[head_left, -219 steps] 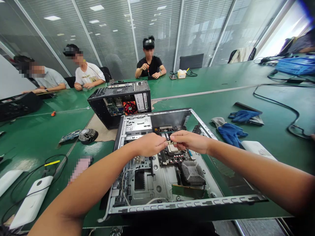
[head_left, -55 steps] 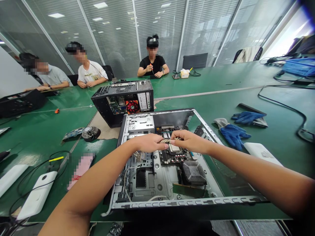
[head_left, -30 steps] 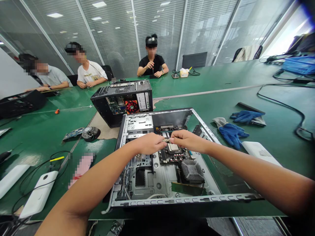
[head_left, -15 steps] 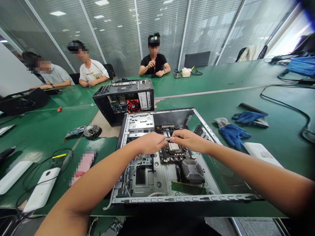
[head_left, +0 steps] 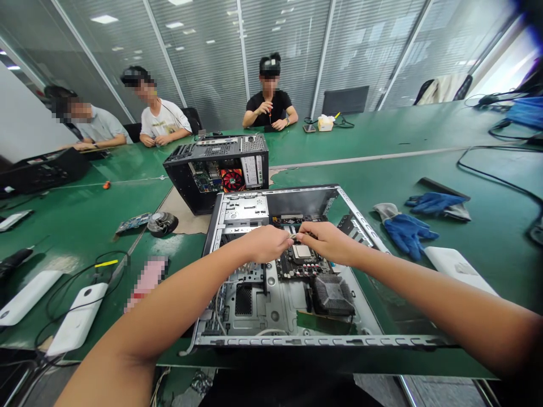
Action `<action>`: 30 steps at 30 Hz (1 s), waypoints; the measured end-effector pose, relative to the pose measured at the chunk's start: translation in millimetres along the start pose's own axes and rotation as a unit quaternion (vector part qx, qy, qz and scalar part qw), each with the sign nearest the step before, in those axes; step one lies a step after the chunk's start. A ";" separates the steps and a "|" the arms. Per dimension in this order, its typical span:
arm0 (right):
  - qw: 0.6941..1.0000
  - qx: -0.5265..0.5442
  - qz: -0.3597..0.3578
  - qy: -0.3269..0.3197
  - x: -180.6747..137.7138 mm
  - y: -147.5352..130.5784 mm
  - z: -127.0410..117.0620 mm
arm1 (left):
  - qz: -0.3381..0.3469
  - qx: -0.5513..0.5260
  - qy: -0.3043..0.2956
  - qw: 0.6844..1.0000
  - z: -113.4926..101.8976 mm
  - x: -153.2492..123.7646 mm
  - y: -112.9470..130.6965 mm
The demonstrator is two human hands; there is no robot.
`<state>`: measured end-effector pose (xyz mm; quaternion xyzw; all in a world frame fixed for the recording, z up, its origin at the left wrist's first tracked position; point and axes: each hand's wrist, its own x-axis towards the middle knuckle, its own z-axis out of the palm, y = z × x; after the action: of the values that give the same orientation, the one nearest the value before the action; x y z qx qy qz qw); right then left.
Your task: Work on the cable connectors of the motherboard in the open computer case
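An open computer case [head_left: 297, 341] lies on its side in front of me. Over its motherboard [head_left: 292, 270], my left hand [head_left: 267, 243] and my right hand [head_left: 322, 240] meet, fingertips pinched close together. Between them runs a short piece of thin twisted cable [head_left: 293, 236], one hand on each side of it; most of it is hidden by my fingers. Just below my right hand is the bare square processor [head_left: 301, 251]. Closer to me, a finned CPU cooler [head_left: 333, 295] rests in the case beside a green memory stick [head_left: 324, 323].
Behind the case stands a second black computer tower [head_left: 216, 169]. Blue work gloves [head_left: 405, 232] and a white power bank [head_left: 458, 268] lie to the right. More white power banks [head_left: 78, 319], cables and a round fan part [head_left: 162, 224] are on the left. Several people sit across the green table [head_left: 360, 152].
The view has shifted slightly. My hands stay pinched over the motherboard, and less of the twisted cable shows between them now.
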<state>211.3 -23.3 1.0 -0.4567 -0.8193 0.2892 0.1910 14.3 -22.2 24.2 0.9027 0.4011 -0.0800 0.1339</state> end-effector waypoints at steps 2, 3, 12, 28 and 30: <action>0.999 -0.034 -0.034 0.021 -1.5 -0.7 -0.2 | 0.019 -0.021 0.002 1.000 -2.0 2.2 -3.8; 0.998 -0.042 -0.046 0.029 -2.2 -0.4 -0.3 | 0.029 -0.033 0.003 0.999 -3.1 3.1 -5.7; 0.980 -0.135 -0.129 0.065 -0.4 8.8 0.9 | 0.061 -0.194 -0.033 0.979 -10.3 5.0 -20.5; 0.945 -0.247 -0.212 0.019 1.3 8.5 2.0 | 0.075 -0.231 -0.120 0.963 -13.9 6.8 -22.0; 0.944 -0.249 -0.215 0.013 1.3 5.9 1.6 | 0.076 -0.223 -0.116 0.965 -13.0 7.4 -22.5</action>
<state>213.5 -20.1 -4.1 -0.3064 -0.9413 0.0223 0.1399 2.9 1.5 30.7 0.8624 0.3209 -0.0820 0.3828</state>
